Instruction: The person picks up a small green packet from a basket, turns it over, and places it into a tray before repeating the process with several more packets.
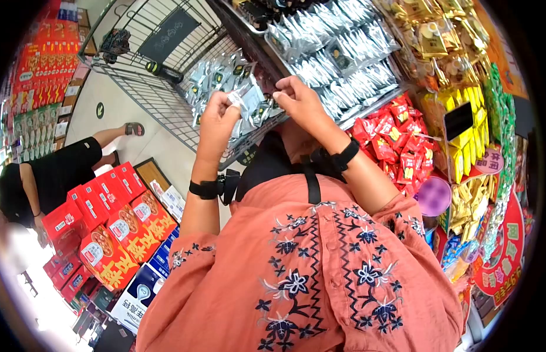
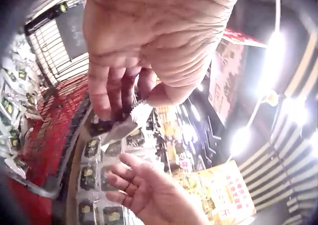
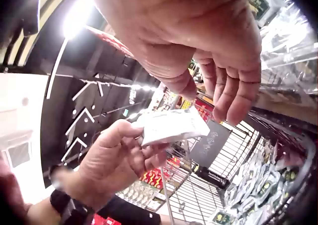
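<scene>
A small silvery-white packet (image 3: pixel 174 126) is pinched between the thumb and fingers of the left hand (image 3: pixel 112 153), as the right wrist view shows. In the head view the left hand (image 1: pixel 217 126) is over the near edge of a shopping cart (image 1: pixel 145 94), beside a pile of similar packets (image 1: pixel 217 79) inside it. The right hand (image 1: pixel 305 108) hangs a little to the right, its fingers loosely bent and holding nothing, near the rack of silver packets (image 1: pixel 355 70). A gap separates the two hands.
Red packets (image 1: pixel 396 144) and yellow packets (image 1: pixel 468 146) fill bins at the right, below gold ones (image 1: pixel 431 35). Red boxes (image 1: pixel 88 205) are stacked at the left, near a person in black (image 1: pixel 56 170). A black bottle-like item (image 1: pixel 164 71) lies in the cart.
</scene>
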The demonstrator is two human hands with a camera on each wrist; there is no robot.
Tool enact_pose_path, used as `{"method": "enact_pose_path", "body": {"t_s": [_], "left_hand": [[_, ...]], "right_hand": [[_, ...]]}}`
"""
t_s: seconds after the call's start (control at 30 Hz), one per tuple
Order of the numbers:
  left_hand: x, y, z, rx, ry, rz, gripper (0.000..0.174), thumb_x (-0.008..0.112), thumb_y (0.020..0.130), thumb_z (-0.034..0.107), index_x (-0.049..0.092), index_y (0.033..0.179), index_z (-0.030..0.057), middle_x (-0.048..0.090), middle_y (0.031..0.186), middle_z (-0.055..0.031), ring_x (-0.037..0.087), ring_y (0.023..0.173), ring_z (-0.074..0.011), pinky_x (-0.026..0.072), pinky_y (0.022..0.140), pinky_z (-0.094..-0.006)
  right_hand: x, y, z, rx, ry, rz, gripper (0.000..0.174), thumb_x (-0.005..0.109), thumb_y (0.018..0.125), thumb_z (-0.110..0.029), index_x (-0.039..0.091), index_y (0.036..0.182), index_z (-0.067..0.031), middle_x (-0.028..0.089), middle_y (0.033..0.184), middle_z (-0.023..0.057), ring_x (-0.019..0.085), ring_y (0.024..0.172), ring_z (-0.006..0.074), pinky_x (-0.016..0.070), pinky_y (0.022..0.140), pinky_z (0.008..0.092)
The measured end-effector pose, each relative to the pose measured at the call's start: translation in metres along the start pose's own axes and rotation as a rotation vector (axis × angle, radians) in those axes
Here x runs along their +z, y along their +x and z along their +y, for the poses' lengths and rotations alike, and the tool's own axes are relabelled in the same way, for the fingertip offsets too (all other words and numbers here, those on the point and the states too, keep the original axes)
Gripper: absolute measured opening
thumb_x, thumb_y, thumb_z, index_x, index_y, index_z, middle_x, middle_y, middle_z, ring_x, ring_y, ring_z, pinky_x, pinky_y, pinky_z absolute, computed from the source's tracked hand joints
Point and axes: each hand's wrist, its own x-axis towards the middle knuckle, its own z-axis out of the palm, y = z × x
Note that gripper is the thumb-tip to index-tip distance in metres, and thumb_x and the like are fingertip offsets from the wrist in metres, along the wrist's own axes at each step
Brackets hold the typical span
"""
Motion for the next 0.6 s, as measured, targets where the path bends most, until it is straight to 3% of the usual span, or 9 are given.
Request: {"method": "enact_pose_path", "body": {"t_s": [0.1, 0.13, 0.23, 0.27, 0.37, 0.4, 0.5, 0.6], "left_hand": [[0.034, -0.005, 0.014, 0.193, 0.172, 0.057, 0.007, 0.06, 0.09, 0.003, 0.055, 0.096, 0.0037, 0.067, 0.111, -0.0141, 0.063, 0.085, -0.012, 0.051, 0.078, -0.0271], [0.045, -0.007, 0.022, 0.231, 0.279, 0.035, 0.01, 0.063, 0.088, 0.003, 0.057, 0.096, 0.0032, 0.065, 0.119, -0.0172, 0.065, 0.095, -0.0217, 0.051, 0.086, -0.0335], [0.074, -0.012, 0.037, 0.672, 0.691, -0.018, 0.014, 0.066, 0.085, 0.005, 0.061, 0.099, 0.0031, 0.063, 0.122, -0.0159, 0.061, 0.107, -0.033, 0.0483, 0.094, -0.0405], [0.081, -0.016, 0.044, 0.684, 0.713, -0.068, 0.021, 0.067, 0.084, 0.008, 0.064, 0.104, 0.0041, 0.062, 0.124, -0.016, 0.057, 0.112, -0.0378, 0.0444, 0.1, -0.0445], [0.09, -0.019, 0.043, 0.645, 0.551, -0.062, 0.021, 0.066, 0.087, 0.01, 0.065, 0.107, 0.0055, 0.062, 0.122, -0.0153, 0.058, 0.111, -0.0358, 0.0459, 0.098, -0.0424], [0.087, -0.019, 0.044, 0.507, 0.455, -0.044, 0.023, 0.065, 0.092, 0.012, 0.064, 0.113, 0.0038, 0.062, 0.121, -0.014, 0.06, 0.111, -0.0293, 0.0478, 0.095, -0.0381], [0.083, -0.009, 0.046, 0.318, 0.294, 0.074, 0.027, 0.061, 0.098, 0.014, 0.062, 0.12, -0.0007, 0.065, 0.117, -0.0092, 0.061, 0.102, -0.0163, 0.0497, 0.088, -0.0298], [0.081, 0.007, 0.047, 0.091, 0.131, -0.033, 0.035, 0.061, 0.1, 0.025, 0.061, 0.122, -0.0016, 0.065, 0.11, -0.0072, 0.06, 0.095, -0.0126, 0.0488, 0.078, -0.0253]], "right_hand": [[-0.019, -0.013, -0.033, 0.218, 0.398, -0.211, 0.038, 0.061, 0.099, -0.033, 0.06, 0.122, -0.0025, 0.064, 0.102, 0.0064, 0.062, 0.089, 0.0145, 0.0537, 0.078, 0.0311], [-0.024, -0.018, -0.033, 0.217, 0.518, -0.253, 0.04, 0.057, 0.102, -0.038, 0.06, 0.123, -0.0043, 0.063, 0.107, 0.0058, 0.061, 0.094, 0.0128, 0.0536, 0.079, 0.0293], [-0.034, -0.026, -0.036, 0.214, 0.696, -0.264, 0.043, 0.063, 0.098, -0.036, 0.059, 0.125, -0.0028, 0.063, 0.109, 0.0065, 0.064, 0.097, 0.0159, 0.0557, 0.08, 0.0308], [-0.035, -0.025, -0.029, 0.211, 0.691, -0.224, 0.036, 0.06, 0.099, -0.028, 0.059, 0.124, -0.0022, 0.063, 0.11, 0.0058, 0.065, 0.099, 0.0162, 0.0577, 0.081, 0.0312], [-0.051, -0.03, -0.02, 0.183, 0.801, -0.225, 0.03, 0.059, 0.1, -0.021, 0.059, 0.123, -0.002, 0.064, 0.11, 0.0045, 0.065, 0.099, 0.0153, 0.0594, 0.08, 0.0302], [-0.056, -0.032, -0.018, 0.183, 0.821, -0.234, 0.03, 0.058, 0.099, -0.016, 0.059, 0.125, -0.0015, 0.065, 0.112, 0.0044, 0.065, 0.099, 0.0143, 0.0603, 0.078, 0.0283], [-0.071, -0.036, -0.019, 0.154, 0.825, -0.245, 0.03, 0.059, 0.1, -0.016, 0.059, 0.126, -0.0017, 0.065, 0.112, 0.0054, 0.066, 0.099, 0.0138, 0.0587, 0.083, 0.0305], [-0.079, -0.04, -0.024, 0.137, 0.817, -0.269, 0.032, 0.06, 0.1, -0.017, 0.058, 0.127, -0.0007, 0.066, 0.111, 0.0054, 0.066, 0.095, 0.0133, 0.0593, 0.081, 0.0295]]}}
